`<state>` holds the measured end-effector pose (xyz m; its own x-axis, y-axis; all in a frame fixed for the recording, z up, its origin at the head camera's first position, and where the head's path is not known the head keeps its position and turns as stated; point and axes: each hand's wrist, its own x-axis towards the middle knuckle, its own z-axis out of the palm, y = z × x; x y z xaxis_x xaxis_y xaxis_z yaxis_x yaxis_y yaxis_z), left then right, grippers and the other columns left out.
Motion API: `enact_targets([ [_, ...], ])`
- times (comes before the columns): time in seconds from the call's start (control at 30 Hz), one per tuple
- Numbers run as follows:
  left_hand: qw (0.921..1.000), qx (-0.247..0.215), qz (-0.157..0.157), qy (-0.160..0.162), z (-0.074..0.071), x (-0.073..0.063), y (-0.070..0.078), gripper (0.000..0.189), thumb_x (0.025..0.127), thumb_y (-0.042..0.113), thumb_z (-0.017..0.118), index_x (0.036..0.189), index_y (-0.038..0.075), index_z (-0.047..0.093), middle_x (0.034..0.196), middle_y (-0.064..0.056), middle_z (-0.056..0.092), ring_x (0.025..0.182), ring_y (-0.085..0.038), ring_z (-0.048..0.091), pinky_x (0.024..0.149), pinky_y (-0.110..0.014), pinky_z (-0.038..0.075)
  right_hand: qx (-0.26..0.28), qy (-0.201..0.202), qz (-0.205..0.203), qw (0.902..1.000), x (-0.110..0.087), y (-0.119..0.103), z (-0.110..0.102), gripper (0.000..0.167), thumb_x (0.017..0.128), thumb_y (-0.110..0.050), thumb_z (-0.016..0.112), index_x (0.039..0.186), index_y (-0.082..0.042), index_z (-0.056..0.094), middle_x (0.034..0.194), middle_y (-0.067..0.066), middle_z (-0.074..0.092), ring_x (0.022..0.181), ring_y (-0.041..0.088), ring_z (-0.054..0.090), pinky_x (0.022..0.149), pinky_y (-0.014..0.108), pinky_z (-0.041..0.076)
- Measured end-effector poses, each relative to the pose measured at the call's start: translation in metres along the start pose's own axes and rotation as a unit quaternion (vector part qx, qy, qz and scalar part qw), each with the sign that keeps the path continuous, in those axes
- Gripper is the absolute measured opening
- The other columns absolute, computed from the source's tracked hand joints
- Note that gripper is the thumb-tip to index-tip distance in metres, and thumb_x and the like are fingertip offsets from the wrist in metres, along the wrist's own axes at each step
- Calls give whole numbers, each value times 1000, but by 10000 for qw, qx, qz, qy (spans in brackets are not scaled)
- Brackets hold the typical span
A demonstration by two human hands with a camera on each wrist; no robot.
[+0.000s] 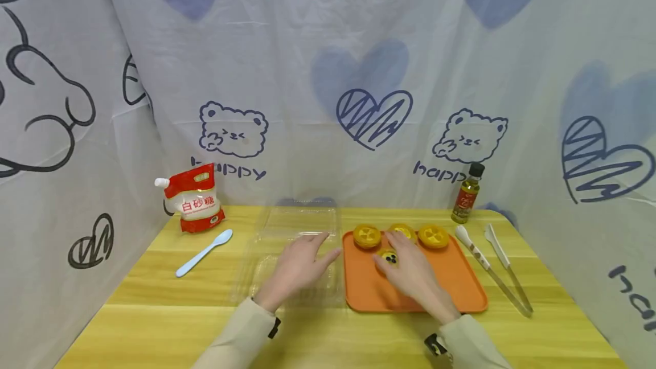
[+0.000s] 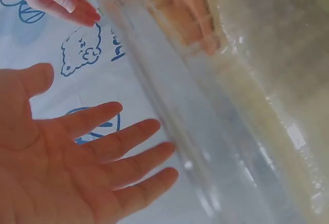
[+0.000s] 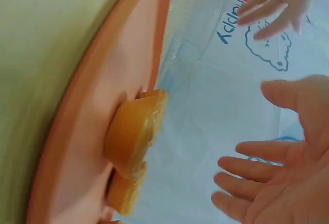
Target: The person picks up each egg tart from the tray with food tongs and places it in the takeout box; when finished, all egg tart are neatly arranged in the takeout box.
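My left hand [image 1: 297, 269], its fingers spread, hovers over a clear plastic box [image 1: 251, 269] with its lid folded back. In the left wrist view its palm shows bare, fingertips beside the box's clear wall [image 2: 205, 162]. Over the orange tray [image 1: 364, 292] my right hand [image 1: 412, 266] is held with fingers extended, holding nothing. Below it lies an egg tart with dark dots [image 1: 390, 257], partly covered by the hand. Behind stand a left tart [image 1: 367, 236], a middle tart [image 1: 401, 229] and a right tart [image 1: 433, 236]. The right wrist view shows tart sides [image 3: 128, 136] apart from my fingers.
A red and white sugar pouch [image 1: 197, 201] stands at the back left, with a pale blue spoon [image 1: 205, 252] before it. Right of the tray are tongs [image 1: 499, 269] and a small oil bottle [image 1: 465, 198]. A printed curtain [image 1: 297, 158] encloses the wooden table [image 1: 154, 323].
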<state>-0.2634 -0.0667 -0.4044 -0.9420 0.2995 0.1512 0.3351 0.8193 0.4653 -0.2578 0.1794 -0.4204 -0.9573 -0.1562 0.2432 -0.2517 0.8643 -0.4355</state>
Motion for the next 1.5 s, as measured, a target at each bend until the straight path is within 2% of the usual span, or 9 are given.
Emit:
enact_targets([
  [0.17,9957,-915,9,-113,-8,-1,-12,56,98,55,48,129,11,63,124,-12,66,113,-30,62,95,-50,53,1461,365,254,9883,-1,13,-2,56,95,-35,64,140,-4,52,135,17,60,125,34,56,104,51,48],
  [0.33,9884,-1506,-7,-209,-18,-2,-27,38,97,44,57,115,14,70,107,-6,71,94,-19,66,79,-38,57,1975,575,452,9776,-1,30,-6,34,95,-30,65,120,-7,69,112,10,72,104,25,68,89,40,57],
  [0.43,9803,-1929,239,-361,-22,0,-39,32,97,35,60,113,10,69,98,-4,71,81,-17,66,70,-34,56,2395,429,756,9670,-1,44,-11,29,96,-27,63,111,-4,72,102,11,74,94,22,69,80,30,58],
  [0.6,9586,-2484,829,-1116,-36,4,-61,29,99,32,58,115,10,67,91,-4,70,75,-31,68,64,-40,58,3334,42,1176,9354,-6,69,-21,28,99,-19,59,105,7,67,85,12,69,79,19,67,71,26,59],
  [0.73,9517,-2576,856,-1435,-48,2,-79,28,99,32,57,116,12,67,92,-8,70,72,-28,66,62,-42,57,3512,-285,1274,9272,-9,91,-31,29,99,-23,59,105,5,65,80,4,64,74,15,62,70,30,59],
  [0.9,9473,-2714,669,-1567,-61,-2,-100,33,99,28,57,124,6,64,95,-19,69,70,-25,63,60,-38,56,3390,-419,1125,9331,-15,113,-49,32,99,-23,60,111,7,63,84,1,65,76,13,62,70,30,58],
  [1.17,9408,-3009,92,-1559,-72,-12,-135,37,98,34,59,125,9,63,98,-16,70,67,-18,58,58,-31,53,2739,-365,745,9582,-23,159,-73,36,97,-21,62,119,7,61,94,-8,69,79,7,60,67,26,55],
  [1.3,9391,-3078,-48,-1528,-74,-14,-150,34,96,33,62,119,7,66,98,-20,69,64,-16,55,56,-25,50,2711,-267,750,9592,-30,184,-81,42,96,-21,64,125,8,58,95,-19,68,82,1,62,65,26,54],
  [1.5,9333,-3259,-214,-1495,-76,-19,-167,30,95,25,64,114,2,68,95,-18,69,62,-13,53,55,-23,48,2932,-500,845,9510,-40,211,-91,46,95,-19,65,132,6,54,102,-22,68,95,0,66,78,23,57],
])
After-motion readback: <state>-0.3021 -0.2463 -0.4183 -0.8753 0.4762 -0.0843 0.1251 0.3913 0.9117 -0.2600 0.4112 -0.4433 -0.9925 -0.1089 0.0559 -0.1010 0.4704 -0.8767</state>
